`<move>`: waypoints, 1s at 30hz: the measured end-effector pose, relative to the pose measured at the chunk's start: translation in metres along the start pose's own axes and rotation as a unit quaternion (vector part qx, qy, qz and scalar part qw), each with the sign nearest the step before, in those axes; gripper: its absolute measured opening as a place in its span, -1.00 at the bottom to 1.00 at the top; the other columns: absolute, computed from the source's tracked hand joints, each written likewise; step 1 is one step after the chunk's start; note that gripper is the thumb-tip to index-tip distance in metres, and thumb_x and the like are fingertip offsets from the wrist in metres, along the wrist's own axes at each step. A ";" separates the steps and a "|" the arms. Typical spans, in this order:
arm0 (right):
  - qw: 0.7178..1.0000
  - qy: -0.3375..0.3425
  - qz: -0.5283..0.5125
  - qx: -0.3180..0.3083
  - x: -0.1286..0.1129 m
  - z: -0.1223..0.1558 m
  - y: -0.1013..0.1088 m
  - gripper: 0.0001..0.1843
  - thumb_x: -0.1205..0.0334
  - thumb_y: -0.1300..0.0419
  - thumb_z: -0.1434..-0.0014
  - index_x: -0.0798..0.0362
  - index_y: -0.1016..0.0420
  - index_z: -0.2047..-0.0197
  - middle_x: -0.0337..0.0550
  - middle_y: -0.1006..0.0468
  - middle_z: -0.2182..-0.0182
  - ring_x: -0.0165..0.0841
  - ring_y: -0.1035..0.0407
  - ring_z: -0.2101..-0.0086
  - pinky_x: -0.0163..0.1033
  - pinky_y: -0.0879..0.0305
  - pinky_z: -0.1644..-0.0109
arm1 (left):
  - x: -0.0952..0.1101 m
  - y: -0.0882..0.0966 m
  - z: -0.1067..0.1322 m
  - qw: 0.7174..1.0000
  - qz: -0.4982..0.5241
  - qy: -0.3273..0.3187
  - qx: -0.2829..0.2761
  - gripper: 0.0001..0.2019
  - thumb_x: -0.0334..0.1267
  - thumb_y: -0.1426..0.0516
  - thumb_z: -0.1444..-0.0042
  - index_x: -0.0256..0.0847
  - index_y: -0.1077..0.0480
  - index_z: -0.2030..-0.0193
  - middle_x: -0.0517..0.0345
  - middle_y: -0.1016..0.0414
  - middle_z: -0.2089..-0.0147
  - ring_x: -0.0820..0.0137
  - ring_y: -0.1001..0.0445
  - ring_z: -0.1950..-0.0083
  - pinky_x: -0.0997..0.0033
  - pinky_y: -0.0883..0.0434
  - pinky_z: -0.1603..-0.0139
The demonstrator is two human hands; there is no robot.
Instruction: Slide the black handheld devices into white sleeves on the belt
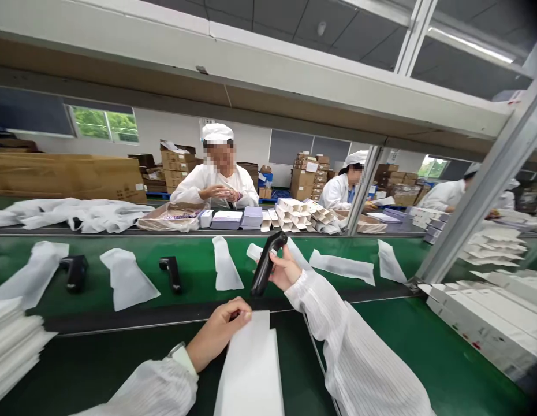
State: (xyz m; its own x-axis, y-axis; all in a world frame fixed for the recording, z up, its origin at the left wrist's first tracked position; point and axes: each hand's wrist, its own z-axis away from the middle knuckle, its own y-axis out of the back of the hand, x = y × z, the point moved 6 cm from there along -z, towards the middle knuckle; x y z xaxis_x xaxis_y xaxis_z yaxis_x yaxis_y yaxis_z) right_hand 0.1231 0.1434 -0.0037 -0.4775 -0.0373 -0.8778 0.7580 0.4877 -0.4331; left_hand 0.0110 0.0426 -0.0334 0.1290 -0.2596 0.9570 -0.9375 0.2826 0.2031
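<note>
My right hand [286,270] is closed around a black handheld device [265,267], lifted above the green conveyor belt [194,271]. My left hand [220,329] pinches the top edge of a white foam pouch [251,364] that lies on the dark green mat in front of me. Both arms wear white striped sleeves.
Two more black devices [75,270] [171,271] and several white pouches [126,278] lie on the belt. A stack of pouches [12,341] sits at my left, long white boxes [485,323] at my right. Across the belt, people in white coats work beside cartons and small boxes [294,212].
</note>
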 end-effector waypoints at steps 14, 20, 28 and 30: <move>0.986 -0.046 0.014 -0.157 -0.001 0.077 -0.028 -0.51 -0.07 -0.20 0.20 0.14 -0.37 0.27 -0.11 -0.37 0.34 -0.35 -0.30 0.30 -0.14 -0.25 0.21 | 0.083 -0.005 -0.029 0.985 -0.038 -0.115 0.120 -0.83 -0.18 0.00 -0.05 -0.18 -0.30 0.45 0.20 -0.11 0.24 0.44 -0.19 0.17 0.55 -0.16 0.19; 0.995 -0.024 0.057 -0.077 0.002 0.069 -0.036 -0.66 0.03 -0.19 0.13 0.18 -0.37 0.44 -0.19 -0.40 0.58 -0.42 -0.32 0.55 -0.24 -0.26 0.40 | 0.081 0.003 -0.026 0.976 -0.043 -0.110 0.183 -0.83 -0.17 0.03 -0.06 -0.16 -0.29 0.29 0.17 -0.18 0.20 0.42 -0.22 0.15 0.51 -0.19 0.17; 0.861 0.098 0.441 0.233 -0.057 -0.038 0.044 -0.65 0.08 0.18 -0.11 0.12 -0.27 0.24 -0.12 -0.41 0.42 -0.31 -0.30 0.27 -0.18 -0.21 0.19 | 0.005 0.013 -0.009 0.974 -0.210 0.055 -0.056 -0.75 -0.05 -0.08 0.10 -0.19 -0.29 0.35 0.22 -0.21 0.41 0.38 -0.21 0.32 0.51 -0.18 0.32; 0.850 0.097 0.464 0.232 -0.048 -0.036 0.048 -0.74 0.15 0.01 -0.03 0.09 -0.30 0.23 -0.09 -0.38 0.29 -0.25 -0.18 0.11 -0.11 -0.09 0.05 | -0.006 0.012 -0.004 0.960 -0.251 0.066 -0.109 -0.76 -0.06 -0.10 0.14 -0.20 -0.28 0.45 0.23 -0.19 0.43 0.37 -0.21 0.33 0.51 -0.17 0.34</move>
State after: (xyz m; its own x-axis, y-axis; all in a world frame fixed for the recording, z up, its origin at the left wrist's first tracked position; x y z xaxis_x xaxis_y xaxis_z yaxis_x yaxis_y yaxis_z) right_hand 0.1662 0.1997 0.0247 0.3902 0.3416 -0.8550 0.9204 -0.1681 0.3529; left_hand 0.0001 0.0517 -0.0362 0.5997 -0.2976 0.7429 -0.6589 0.3433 0.6694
